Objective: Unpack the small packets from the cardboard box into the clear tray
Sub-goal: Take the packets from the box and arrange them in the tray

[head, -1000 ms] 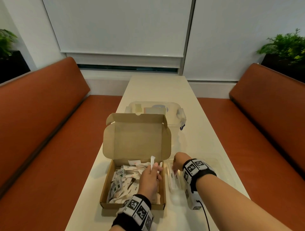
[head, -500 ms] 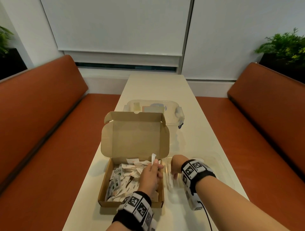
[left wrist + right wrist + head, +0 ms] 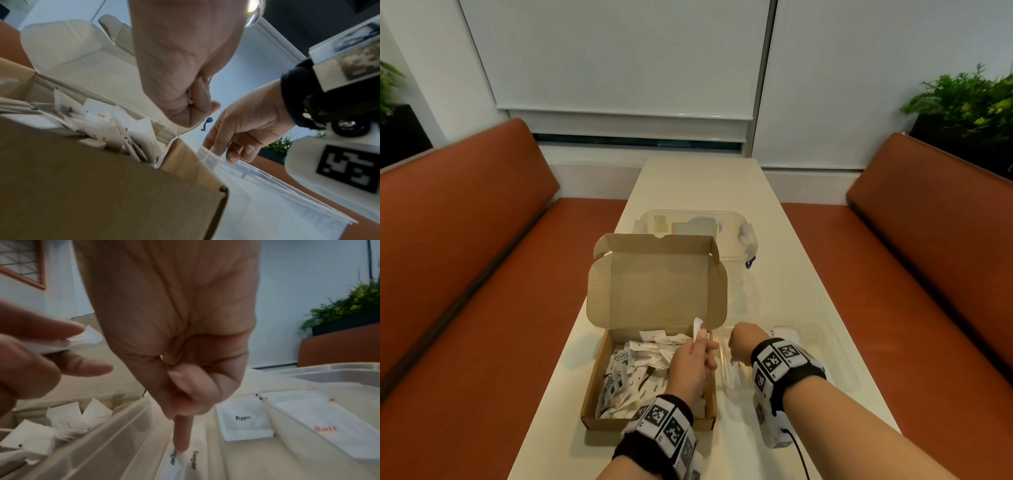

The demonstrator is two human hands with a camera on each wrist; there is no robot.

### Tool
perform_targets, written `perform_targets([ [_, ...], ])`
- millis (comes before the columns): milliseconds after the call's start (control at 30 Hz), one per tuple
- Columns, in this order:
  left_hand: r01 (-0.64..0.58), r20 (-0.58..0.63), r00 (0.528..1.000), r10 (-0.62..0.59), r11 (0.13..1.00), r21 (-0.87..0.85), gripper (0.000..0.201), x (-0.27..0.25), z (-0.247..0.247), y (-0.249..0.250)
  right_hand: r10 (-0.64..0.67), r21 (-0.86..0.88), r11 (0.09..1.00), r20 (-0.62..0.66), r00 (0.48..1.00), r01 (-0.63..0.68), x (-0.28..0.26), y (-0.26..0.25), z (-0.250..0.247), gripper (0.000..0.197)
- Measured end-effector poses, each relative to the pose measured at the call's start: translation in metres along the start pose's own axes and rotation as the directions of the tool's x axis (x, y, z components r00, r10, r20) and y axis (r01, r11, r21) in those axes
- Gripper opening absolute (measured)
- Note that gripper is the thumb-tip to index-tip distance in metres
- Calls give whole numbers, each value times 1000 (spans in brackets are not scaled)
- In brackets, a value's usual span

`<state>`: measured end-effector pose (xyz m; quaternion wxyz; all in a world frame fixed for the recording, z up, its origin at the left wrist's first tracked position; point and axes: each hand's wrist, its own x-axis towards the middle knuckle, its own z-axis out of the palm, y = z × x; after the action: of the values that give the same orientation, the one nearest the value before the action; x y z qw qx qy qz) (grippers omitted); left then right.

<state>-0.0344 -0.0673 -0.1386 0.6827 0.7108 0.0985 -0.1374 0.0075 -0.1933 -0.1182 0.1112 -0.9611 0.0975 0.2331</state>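
Left hand (image 3: pixel 690 363) pinches a packet (image 3: pixel 697 328) over the cardboard box (image 3: pixel 599 370) | right hand (image 3: pixel 743 344), forefinger out, presses sugar sticks (image 3: pixel 176 459) in the clear tray (image 3: pixel 839 356) | I lay mine flat alongside

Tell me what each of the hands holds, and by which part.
The left hand pinches a white packet by its lower end. The right hand holds nothing; its index fingertip presses a sugar packet in the clear tray.

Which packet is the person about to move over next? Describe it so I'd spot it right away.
Start at the open brown cardboard box on the long cream table. Above its right edge, beside the clear plastic tray, the left hand pinches a small white paper packet. It alone sticks up out of fingertips; the other packets lie loose in the box or flat in the tray.
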Motion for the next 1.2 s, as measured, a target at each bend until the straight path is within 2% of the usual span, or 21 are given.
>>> perform_targets([
  [133, 8, 11, 1000, -8, 1000, 7, 40, 0, 0, -3, -20, -17, 1000, 41, 999, 21, -3, 0, 3, 29],
  [300, 40, 8, 999, -40, 999, -16, 43, 1, -2, -6, 16, 21, 1000, -39, 999, -16, -10, 2, 2, 25],
  [433, 45, 5, 999, -45, 999, 2, 45, 0, -2, -7, 22, -27, 999, 28, 999, -21, -14, -2, 2, 17],
  [533, 48, 5, 999, -48, 999, 1, 44, 1, -2, -7, 24, -6, 1000, 50, 998, -23, -15, -5, 1, 23],
  [667, 53, -4, 999, -53, 999, -9, 45, 3, -4, -8, 42, 92, 995, 66, 997, -48, -14, -5, 1, 20],
  [800, 66, -11, 998, -66, 998, -14, 44, 4, -4, -9, 32, 292, 956, 13, 999, -35, -11, 1, 4, 33],
  [967, 63, -21, 998, -63, 998, 3, 45, 4, -2, -11, 35, 331, 943, 32, 999, -43, -13, 3, 4, 35],
  [1133, 85, 7, 996, -85, 996, -22, 54, 0, 1, -4, 30, 371, 928, 39, 999, -42, -19, 3, -3, 28],
  [1200, 125, 45, 992, -121, 987, -98, 53, -2, 6, 0, -5, 506, 863, 19, 1000, -6, -20, 2, -10, 22],
])
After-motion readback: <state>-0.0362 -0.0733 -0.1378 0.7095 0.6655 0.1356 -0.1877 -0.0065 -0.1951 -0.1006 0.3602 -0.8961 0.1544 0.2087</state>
